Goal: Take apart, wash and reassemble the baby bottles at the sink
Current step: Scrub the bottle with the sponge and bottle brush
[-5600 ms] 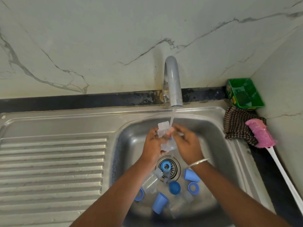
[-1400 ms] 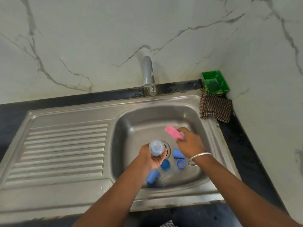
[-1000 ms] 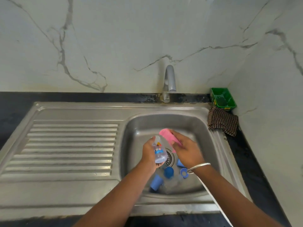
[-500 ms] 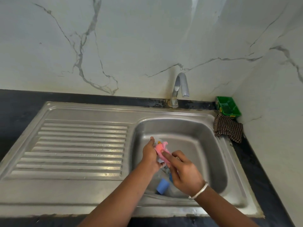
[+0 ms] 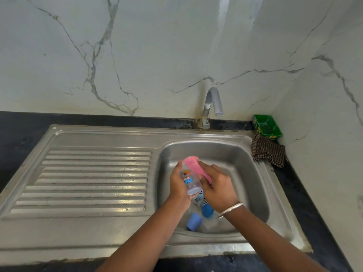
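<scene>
now the right hand (image 5: 218,190) is gripping the pink brush (image 5: 193,165) and pushing it into the bottle (image 5: 189,180), which the left hand (image 5: 179,185) is clasping over the sink (image 5: 245,173). a second ago the brush was outside, so scrubbing is starting; blue caps (image 5: 194,221) are waiting below.

The water that ran from the tap (image 5: 213,102) 5.6 s ago is off. The small clear part rinsed then is gone from the hands; the left hand (image 5: 179,185) now grips a clear bottle (image 5: 189,180) with cartoon prints, tilted over the basin. The right hand (image 5: 217,188) has taken up the pink sponge brush (image 5: 196,166) from the right surface and pushes its head into the bottle's far, open end.
</scene>
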Motion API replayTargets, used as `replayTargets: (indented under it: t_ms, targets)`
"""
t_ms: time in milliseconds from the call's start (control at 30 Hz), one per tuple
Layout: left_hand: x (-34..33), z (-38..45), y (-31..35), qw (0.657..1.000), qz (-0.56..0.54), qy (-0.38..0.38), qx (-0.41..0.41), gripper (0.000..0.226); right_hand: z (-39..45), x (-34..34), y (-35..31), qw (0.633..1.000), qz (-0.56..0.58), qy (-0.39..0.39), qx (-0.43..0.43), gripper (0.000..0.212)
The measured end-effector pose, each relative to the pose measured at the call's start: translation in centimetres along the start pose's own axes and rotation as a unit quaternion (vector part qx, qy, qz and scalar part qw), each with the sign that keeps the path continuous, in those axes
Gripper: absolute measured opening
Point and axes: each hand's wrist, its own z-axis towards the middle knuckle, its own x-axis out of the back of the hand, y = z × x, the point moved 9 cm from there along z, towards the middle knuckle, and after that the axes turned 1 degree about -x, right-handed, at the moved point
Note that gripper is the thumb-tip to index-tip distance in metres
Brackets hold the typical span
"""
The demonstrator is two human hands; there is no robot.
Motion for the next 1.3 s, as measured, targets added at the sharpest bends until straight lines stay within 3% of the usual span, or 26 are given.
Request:
replayTargets:
  t_ms: [200, 433, 567, 733, 933, 1167, 1300]
  targets:
    - [1.3, -0.2, 1.9, 0.999, 0.009, 0.027, -0.037, 0.038, -3.1, 0.1, -0.6, 0.998, 0.056, -0.010, -0.004, 0.042]
    - [2.3, -0.7, -0.9, 0.995, 0.079, 0.053, 0.017, 0.038, -1.5, 0.3, 1.6, 0.996, 0.003, 0.004, -0.087, 0.048]
    - [1.8, -1.3, -1.7, 0.995, 0.069, 0.046, 0.056, 0.046, -0.7, -0.5, 0.0, 0.998, 0.020, -0.021, -0.052, 0.048]
    - [1.3, -0.7, -0.3, 0.997, 0.082, -0.002, 0.015, 0.040, -0.8, 0.2, 1.7, 0.991, 0.031, -0.021, -0.132, 0.039]
    - [0.8, -0.6, 1.1, 0.998, 0.039, -0.035, -0.019, 0.024, -3.4, 1.0, 0.9, 0.989, 0.077, -0.016, -0.123, 0.036]
    - [1.3, -1.3, -1.4, 0.997, 0.077, -0.006, 0.002, 0.046, -2.1, 1.2, 2.1, 0.986, 0.056, -0.010, -0.155, 0.041]
    - [1.1, -1.6, -2.0, 0.998, 0.064, 0.003, 0.025, 0.056, -1.0, 1.0, 0.8, 0.992, 0.048, -0.019, -0.115, 0.046]
